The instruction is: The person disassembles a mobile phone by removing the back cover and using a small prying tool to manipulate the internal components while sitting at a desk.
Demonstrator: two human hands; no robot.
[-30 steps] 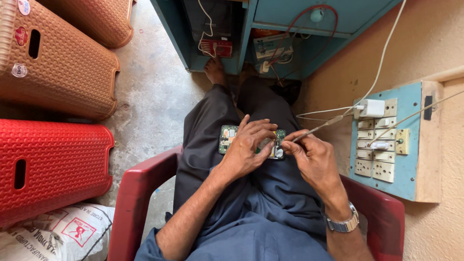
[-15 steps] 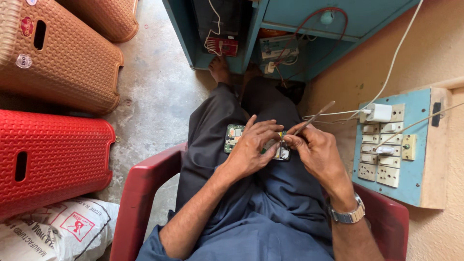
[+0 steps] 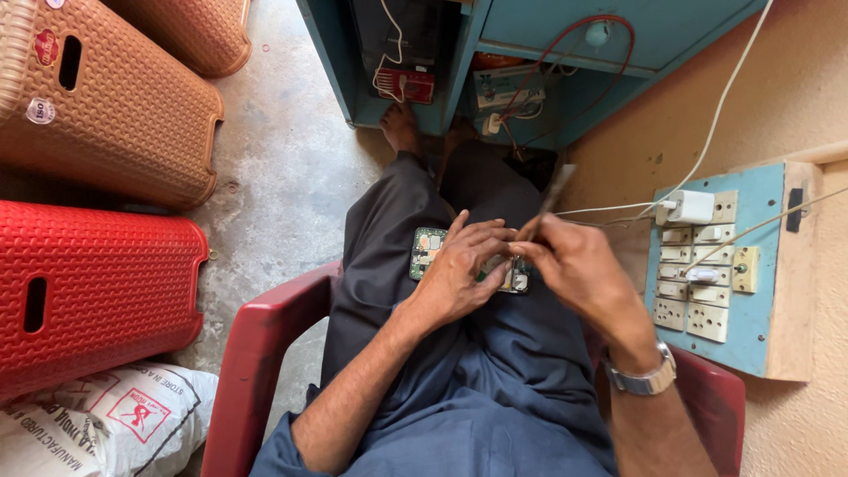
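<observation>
Left hand: left hand (image 3: 464,265) lies palm-down on the circuit board (image 3: 430,252), fingers curled over it, pinning it to the lap.
Right hand: right hand (image 3: 579,269) pinches a thin tool (image 3: 543,203), tip angled down twd the board.
Board: green, on dark trousers, mid-thigh.
Seat: red plastic chair (image 3: 265,344).
Right side: blue switch panel (image 3: 711,283) on wall.
Left side: red stool (image 3: 88,291), orange stool (image 3: 106,97).

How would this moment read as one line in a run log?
left hand: steadies circuit board on lap | right hand: holds thin tool at board | seat: red chair
</observation>
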